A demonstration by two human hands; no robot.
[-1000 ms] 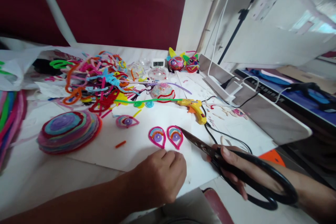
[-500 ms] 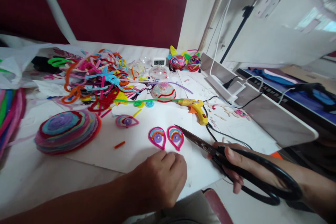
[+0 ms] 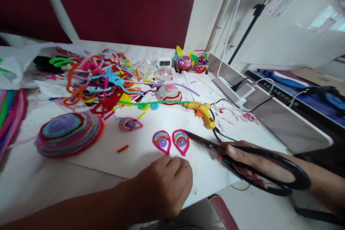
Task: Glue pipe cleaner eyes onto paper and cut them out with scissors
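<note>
My right hand [image 3: 246,163] grips a pair of black-handled scissors [image 3: 206,142]. Their dark blades lie together, with the tip beside the right one of two pink-edged teardrop eyes [image 3: 181,143]. My left hand [image 3: 168,183] is closed just below these eyes, its knuckles up; whatever its fingertips may hold is hidden. The other pink-edged eye [image 3: 162,143], also with a purple coiled centre, lies directly above the left knuckles. Farther left, a similar eye [image 3: 130,124] lies sideways on the white paper [image 3: 105,163], with a short orange pipe-cleaner piece [image 3: 123,148] below it.
A yellow glue gun [image 3: 202,111] with a cord lies beyond the scissors. A coiled multicoloured dome [image 3: 70,133] stands left, before a tangled pipe-cleaner pile [image 3: 99,75]. Clear domes [image 3: 164,74], a small clock [image 3: 164,63] and colourful animal heads [image 3: 191,61] stand behind. A power strip [image 3: 237,93] is at right.
The scissor handles have come closer together as my right fingers closed, and the lower handle has risen. My left hand and the eyes have hardly moved.
</note>
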